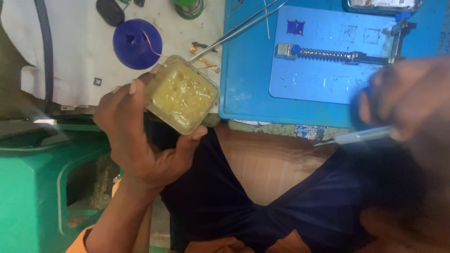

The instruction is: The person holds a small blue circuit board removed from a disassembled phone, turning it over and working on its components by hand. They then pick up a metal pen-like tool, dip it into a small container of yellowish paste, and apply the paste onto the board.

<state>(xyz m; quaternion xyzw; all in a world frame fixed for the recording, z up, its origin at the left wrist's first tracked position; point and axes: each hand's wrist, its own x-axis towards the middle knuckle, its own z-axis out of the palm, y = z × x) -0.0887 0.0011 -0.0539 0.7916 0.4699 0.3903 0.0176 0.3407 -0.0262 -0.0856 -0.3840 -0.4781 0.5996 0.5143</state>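
Tub (pixel 182 93) of yellow paste sits gripped in left hand (pixel 136 136); right hand (pixel 403 103) grips tool (pixel 361 136).

There are two hands: the left hand (pixel 140 136) and the right hand (pixel 403 103) (it looks blurry). Beside the one blue mat (pixel 248 70) are one small tub (pixel 182 93) of yellow paste, one round blue lid (pixel 137 43) and one pair of tweezers (pixel 234 30).

Seen from 1 head-worn camera, looking steeply down, close over lap and flat blue rubber work mat (pixel 248 70) at bench edge.
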